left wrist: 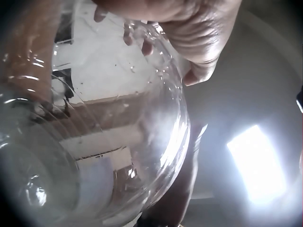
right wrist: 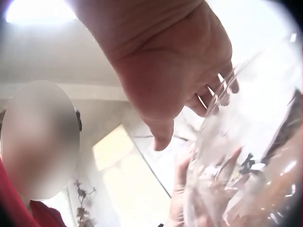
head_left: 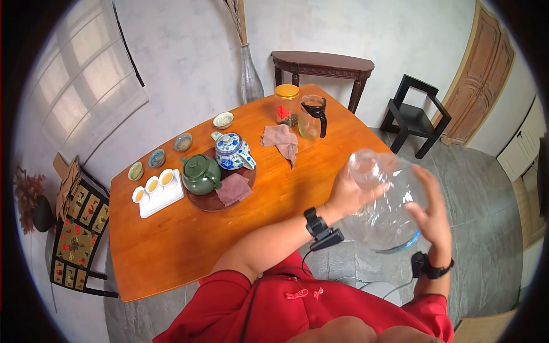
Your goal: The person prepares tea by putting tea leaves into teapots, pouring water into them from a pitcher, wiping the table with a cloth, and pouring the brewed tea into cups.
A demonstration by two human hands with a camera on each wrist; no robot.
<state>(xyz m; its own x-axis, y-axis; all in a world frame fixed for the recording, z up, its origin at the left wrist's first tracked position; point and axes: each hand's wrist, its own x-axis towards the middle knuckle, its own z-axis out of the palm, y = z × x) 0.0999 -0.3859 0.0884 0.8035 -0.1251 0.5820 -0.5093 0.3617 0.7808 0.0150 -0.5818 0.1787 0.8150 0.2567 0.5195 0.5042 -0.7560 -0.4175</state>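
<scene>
A large clear plastic water jug [head_left: 386, 223], blue at its rounded bottom edge, is held tilted off the table's right front edge. My left hand [head_left: 353, 193] grips it near the neck, with the thumb across the front. In the left wrist view, that hand [left wrist: 199, 28] curves over the glossy wall. At the jug's far right side, my right hand [head_left: 433, 214] supports it with fairly straight fingers. The right wrist view shows these fingers [right wrist: 215, 92] against the clear wall, the thumb standing apart from it.
On the wooden table [head_left: 274, 228] stand a green teapot [head_left: 201, 176], a blue-and-white teapot [head_left: 233, 153], small bowls, three tea cups on a white tray [head_left: 162, 201], a yellow-lidded jar [head_left: 287, 108] and a glass pitcher [head_left: 310, 123]. A black chair [head_left: 413, 117] stands beyond.
</scene>
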